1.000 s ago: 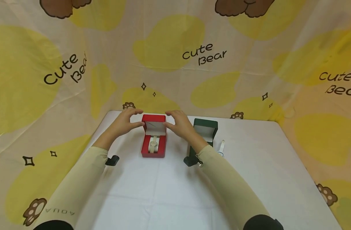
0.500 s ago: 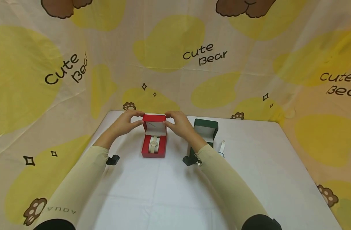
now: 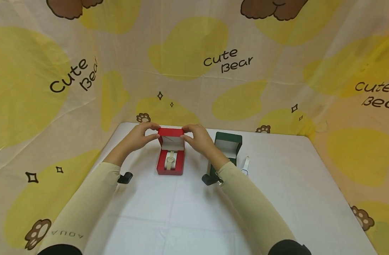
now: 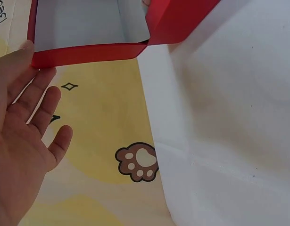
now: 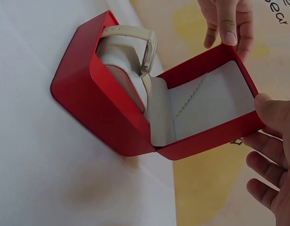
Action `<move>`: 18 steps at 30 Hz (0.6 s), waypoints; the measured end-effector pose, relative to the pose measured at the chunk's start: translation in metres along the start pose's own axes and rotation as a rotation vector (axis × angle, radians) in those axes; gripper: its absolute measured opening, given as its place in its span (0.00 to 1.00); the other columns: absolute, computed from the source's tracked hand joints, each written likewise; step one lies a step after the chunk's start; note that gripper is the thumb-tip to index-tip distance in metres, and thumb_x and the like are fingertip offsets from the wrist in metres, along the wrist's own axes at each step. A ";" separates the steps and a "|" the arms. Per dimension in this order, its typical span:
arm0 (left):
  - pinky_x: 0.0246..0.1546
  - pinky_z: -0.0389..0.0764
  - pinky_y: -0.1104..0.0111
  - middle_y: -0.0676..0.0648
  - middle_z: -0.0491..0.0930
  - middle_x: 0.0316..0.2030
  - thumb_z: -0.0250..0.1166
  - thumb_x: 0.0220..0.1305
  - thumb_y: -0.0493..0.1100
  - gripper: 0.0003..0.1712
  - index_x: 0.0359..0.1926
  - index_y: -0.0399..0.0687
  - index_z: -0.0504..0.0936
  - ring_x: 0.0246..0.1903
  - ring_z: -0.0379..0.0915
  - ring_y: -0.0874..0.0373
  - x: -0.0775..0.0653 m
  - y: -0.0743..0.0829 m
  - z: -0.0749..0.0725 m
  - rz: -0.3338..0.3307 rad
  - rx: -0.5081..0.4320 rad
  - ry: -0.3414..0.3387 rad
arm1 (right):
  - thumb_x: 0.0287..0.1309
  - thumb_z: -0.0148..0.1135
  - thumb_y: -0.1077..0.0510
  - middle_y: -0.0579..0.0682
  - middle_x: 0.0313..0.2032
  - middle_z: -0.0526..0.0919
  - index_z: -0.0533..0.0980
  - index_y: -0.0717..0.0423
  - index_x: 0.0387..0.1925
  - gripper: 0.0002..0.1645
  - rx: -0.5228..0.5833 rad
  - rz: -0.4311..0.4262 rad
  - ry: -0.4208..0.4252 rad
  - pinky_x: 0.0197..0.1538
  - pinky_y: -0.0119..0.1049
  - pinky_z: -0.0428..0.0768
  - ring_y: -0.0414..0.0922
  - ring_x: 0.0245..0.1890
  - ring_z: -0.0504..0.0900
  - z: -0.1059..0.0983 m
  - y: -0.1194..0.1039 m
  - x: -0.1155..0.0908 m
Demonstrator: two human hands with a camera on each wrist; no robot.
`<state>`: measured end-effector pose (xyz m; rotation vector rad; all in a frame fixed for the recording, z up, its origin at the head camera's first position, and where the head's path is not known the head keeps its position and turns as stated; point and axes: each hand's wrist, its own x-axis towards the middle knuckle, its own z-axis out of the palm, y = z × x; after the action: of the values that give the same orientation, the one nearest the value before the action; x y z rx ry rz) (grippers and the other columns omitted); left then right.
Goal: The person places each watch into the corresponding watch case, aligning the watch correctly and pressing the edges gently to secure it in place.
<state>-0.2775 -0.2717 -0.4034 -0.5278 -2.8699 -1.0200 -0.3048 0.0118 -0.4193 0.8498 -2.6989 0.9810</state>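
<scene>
A red watch box (image 3: pixel 180 163) stands open on the table, its lid (image 3: pixel 171 132) raised. Inside, a cream-strapped watch (image 3: pixel 170 161) is wrapped around a pale cushion; the right wrist view shows the watch strap (image 5: pixel 128 31) from the side. My left hand (image 3: pixel 135 139) pinches the lid's left upper corner between thumb and fingers. At the opposite corner, my right hand (image 3: pixel 201 141) does the same, thumb on the lid's edge. In the left wrist view the left hand's lower fingers (image 4: pixel 46 106) are spread apart below the lid.
Right of the red box is an open green watch box (image 3: pixel 229 137), partly covered by my right forearm. A white watch (image 3: pixel 246 166) lies beside it. A patterned cloth (image 3: pixel 188 53) hangs behind the white table (image 3: pixel 169 209).
Both hands have come in from just beside the red lid and taken hold of its corners. The lid has tipped slightly forward. The green box and white watch have stayed put.
</scene>
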 end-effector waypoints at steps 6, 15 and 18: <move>0.67 0.65 0.39 0.41 0.80 0.59 0.70 0.68 0.48 0.24 0.62 0.48 0.80 0.65 0.70 0.42 -0.006 0.003 0.000 -0.037 -0.013 0.006 | 0.64 0.71 0.50 0.49 0.52 0.88 0.82 0.55 0.58 0.23 -0.004 -0.014 0.003 0.64 0.45 0.75 0.48 0.56 0.79 -0.001 -0.003 -0.004; 0.69 0.64 0.39 0.42 0.81 0.60 0.73 0.64 0.49 0.25 0.60 0.49 0.83 0.67 0.68 0.42 -0.014 0.000 0.004 -0.053 -0.018 0.046 | 0.63 0.72 0.50 0.47 0.52 0.87 0.83 0.53 0.57 0.23 -0.009 -0.005 -0.019 0.64 0.43 0.76 0.46 0.57 0.79 -0.002 -0.008 -0.011; 0.68 0.65 0.40 0.42 0.80 0.60 0.74 0.63 0.50 0.26 0.60 0.50 0.83 0.67 0.68 0.42 -0.016 0.000 0.005 -0.047 -0.003 0.050 | 0.62 0.73 0.49 0.46 0.52 0.87 0.83 0.52 0.57 0.24 -0.024 -0.023 -0.015 0.64 0.43 0.75 0.46 0.57 0.79 -0.002 -0.007 -0.013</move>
<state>-0.2617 -0.2740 -0.4098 -0.4313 -2.8503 -1.0287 -0.2900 0.0146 -0.4184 0.8847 -2.7019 0.9391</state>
